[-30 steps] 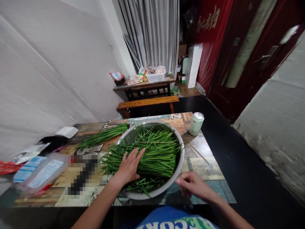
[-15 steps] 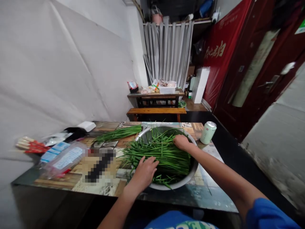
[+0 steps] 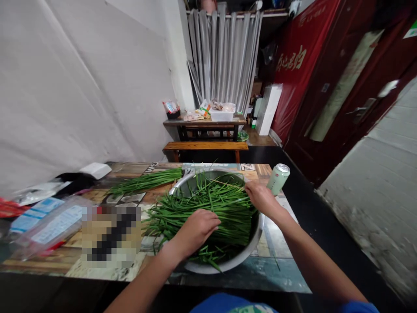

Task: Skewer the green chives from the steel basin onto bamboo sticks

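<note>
Since half a second ago, both of my hands have shifted on the greens: my left hand [image 3: 195, 228] has curled its fingers where they lay flatter, and my right hand [image 3: 261, 198] has slid from the far middle of the pile toward its right end.

From my remote seat I see the patterned wooden table [image 3: 276, 274] carrying everything. My left forearm comes up from the near edge, and that hand rests palm down on the near middle of the pile, fingers bent over the stalks; whether it truly pinches any of them I cannot tell. My right arm reaches in from the near right corner, and that hand lies on the right end of the pile by the bowl's far right rim, fingers tucked down into the stalks, grip hidden.

The round steel bowl [image 3: 234, 260] sits at the near edge, right of the middle. The long green chives [image 3: 211, 204] fill it in a loose heap, stalks running roughly left to right, cut ends spilling over the left rim onto the table.

A second bundle of green chives [image 3: 146, 181] lies on the table beyond the bowl's left side. A pale green drink can [image 3: 278, 178] stands near the far right corner, just beside my right hand.
</note>
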A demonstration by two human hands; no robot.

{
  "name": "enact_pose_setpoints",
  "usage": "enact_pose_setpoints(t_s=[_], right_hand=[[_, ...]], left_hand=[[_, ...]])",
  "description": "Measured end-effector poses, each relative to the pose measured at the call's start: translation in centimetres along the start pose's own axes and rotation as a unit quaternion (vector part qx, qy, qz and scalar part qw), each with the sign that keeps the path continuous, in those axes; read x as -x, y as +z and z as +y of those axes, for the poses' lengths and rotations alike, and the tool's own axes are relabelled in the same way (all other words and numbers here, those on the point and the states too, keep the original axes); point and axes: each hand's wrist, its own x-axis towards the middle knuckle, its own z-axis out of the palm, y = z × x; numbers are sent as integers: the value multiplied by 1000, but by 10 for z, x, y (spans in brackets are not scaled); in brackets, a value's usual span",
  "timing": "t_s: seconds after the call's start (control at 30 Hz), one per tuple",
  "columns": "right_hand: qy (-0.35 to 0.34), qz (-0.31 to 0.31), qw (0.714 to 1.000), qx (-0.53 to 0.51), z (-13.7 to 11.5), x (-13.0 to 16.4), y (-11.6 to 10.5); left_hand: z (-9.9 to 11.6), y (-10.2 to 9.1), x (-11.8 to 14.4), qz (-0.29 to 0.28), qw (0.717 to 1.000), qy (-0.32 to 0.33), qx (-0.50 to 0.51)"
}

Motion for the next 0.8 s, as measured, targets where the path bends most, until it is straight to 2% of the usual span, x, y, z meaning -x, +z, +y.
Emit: enact_pose_setpoints(t_s=[0.07, 0.1, 0.17, 0.23, 0.33, 0.47, 0.53, 0.6, 0.67, 0.8], right_hand=[[34, 38, 997, -54, 13, 21, 0], [58, 77, 989, -116, 18, 33, 3], [103, 155, 953, -238, 25, 58, 12], [144, 187, 916, -324, 28, 84, 24], [204, 147, 867, -429, 27, 119, 40], [235, 17, 758, -608, 22, 153, 49], [228, -28, 720, -655, 21, 164, 48], [221, -36, 717, -660, 20, 172, 45], [219, -23, 734, -643, 18, 176, 43], [207, -6, 750, -628, 14, 172, 43]], left_hand=[[-1, 1, -20, -2, 1000, -5, -13], [-2, 2, -29, 2, 1000, -7, -17], [-4, 6, -45, 0, 1000, 1, -18], [-4, 12, -57, -24, 1000, 12, -16], [-4, 23, -67, -52, 998, 3, -20], [2, 28, -72, -64, 997, -35, -38], [6, 26, -73, -73, 995, -37, -55], [8, 25, -73, -81, 994, -33, -72], [6, 25, -74, -76, 994, -32, -75], [-14, 34, -79, -32, 998, -48, -18]])
